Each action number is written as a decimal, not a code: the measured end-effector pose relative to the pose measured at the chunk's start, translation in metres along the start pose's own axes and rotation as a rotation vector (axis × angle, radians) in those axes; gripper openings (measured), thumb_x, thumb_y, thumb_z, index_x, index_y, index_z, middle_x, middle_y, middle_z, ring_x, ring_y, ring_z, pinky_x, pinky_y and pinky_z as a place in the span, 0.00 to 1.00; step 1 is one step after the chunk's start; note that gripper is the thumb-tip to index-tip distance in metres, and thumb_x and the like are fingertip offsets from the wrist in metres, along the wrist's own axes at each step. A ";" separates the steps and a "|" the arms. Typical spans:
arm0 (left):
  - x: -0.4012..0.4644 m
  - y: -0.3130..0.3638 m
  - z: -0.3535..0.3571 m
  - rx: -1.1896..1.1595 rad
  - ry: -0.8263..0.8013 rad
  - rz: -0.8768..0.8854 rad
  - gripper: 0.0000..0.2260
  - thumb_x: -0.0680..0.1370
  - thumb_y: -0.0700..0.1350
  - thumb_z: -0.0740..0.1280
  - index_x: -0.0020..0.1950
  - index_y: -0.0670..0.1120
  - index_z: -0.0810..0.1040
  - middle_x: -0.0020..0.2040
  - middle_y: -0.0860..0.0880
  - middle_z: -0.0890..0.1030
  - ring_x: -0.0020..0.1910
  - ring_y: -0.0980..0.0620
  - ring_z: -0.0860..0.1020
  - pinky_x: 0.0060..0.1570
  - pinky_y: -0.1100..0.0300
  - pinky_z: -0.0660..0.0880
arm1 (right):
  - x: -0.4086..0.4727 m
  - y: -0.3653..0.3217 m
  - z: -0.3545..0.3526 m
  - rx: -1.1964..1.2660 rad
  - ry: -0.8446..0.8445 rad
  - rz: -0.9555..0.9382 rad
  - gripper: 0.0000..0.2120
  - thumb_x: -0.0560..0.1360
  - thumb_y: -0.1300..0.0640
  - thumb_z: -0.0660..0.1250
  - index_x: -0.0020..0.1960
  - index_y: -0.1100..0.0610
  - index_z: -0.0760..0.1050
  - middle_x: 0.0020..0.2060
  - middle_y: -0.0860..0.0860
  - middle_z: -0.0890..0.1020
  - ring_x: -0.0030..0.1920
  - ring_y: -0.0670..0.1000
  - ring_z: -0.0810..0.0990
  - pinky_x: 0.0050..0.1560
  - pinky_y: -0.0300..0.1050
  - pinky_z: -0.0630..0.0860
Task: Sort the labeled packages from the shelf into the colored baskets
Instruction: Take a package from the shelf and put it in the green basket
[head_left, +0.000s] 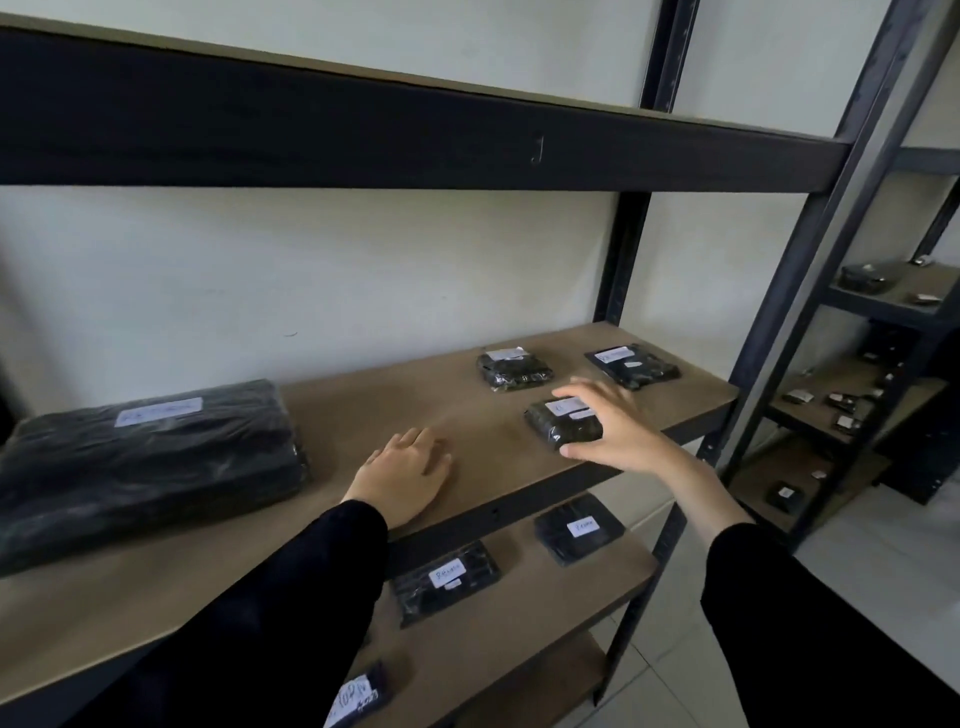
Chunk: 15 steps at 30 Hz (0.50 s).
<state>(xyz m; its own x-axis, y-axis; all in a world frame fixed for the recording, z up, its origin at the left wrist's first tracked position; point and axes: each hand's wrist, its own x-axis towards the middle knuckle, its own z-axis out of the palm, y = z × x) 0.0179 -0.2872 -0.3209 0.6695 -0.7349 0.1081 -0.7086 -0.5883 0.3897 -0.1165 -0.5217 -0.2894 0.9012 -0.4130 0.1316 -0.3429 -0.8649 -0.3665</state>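
Note:
Black plastic-wrapped packages with white labels lie on a wooden shelf (467, 405). My right hand (618, 431) reaches over a small package (558, 426) near the front edge, fingers spread around it, thumb at its near corner; it still rests on the board. My left hand (402, 475) lies flat on the shelf, holding nothing. Two more small packages lie behind, one (511, 370) in the middle and one (631, 365) at the right. A large package (145, 462) fills the left end. No baskets are in view.
The lower shelf (545, 603) carries further labeled packages (445, 579) (579, 527) (358, 696). A thick dark beam (415, 140) of the shelf above hangs overhead. Dark metal uprights (810, 270) stand at the right, with a second rack (883, 374) of small items beyond.

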 end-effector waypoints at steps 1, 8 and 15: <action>0.006 0.001 0.003 0.003 -0.025 -0.004 0.18 0.80 0.54 0.54 0.67 0.49 0.66 0.67 0.50 0.69 0.68 0.49 0.65 0.68 0.53 0.60 | 0.007 0.008 -0.004 -0.022 -0.035 -0.002 0.33 0.66 0.48 0.73 0.67 0.38 0.62 0.74 0.41 0.56 0.74 0.52 0.51 0.71 0.62 0.52; 0.023 0.003 0.022 0.035 0.032 0.060 0.21 0.80 0.55 0.54 0.71 0.50 0.60 0.72 0.53 0.62 0.73 0.52 0.59 0.72 0.58 0.51 | 0.035 0.045 -0.011 0.173 -0.267 0.039 0.43 0.64 0.49 0.77 0.70 0.37 0.57 0.74 0.42 0.57 0.75 0.50 0.52 0.74 0.53 0.54; 0.024 -0.001 0.027 0.042 0.068 0.071 0.38 0.66 0.66 0.38 0.70 0.52 0.61 0.72 0.55 0.63 0.73 0.55 0.59 0.72 0.59 0.51 | 0.049 0.034 0.015 0.263 -0.204 0.055 0.47 0.59 0.46 0.79 0.71 0.41 0.58 0.72 0.49 0.56 0.73 0.50 0.57 0.71 0.52 0.60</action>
<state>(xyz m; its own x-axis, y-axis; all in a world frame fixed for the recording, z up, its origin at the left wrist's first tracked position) 0.0289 -0.3134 -0.3436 0.6299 -0.7514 0.1967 -0.7625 -0.5501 0.3405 -0.0804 -0.5672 -0.3092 0.9269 -0.3682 -0.0727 -0.3363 -0.7288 -0.5965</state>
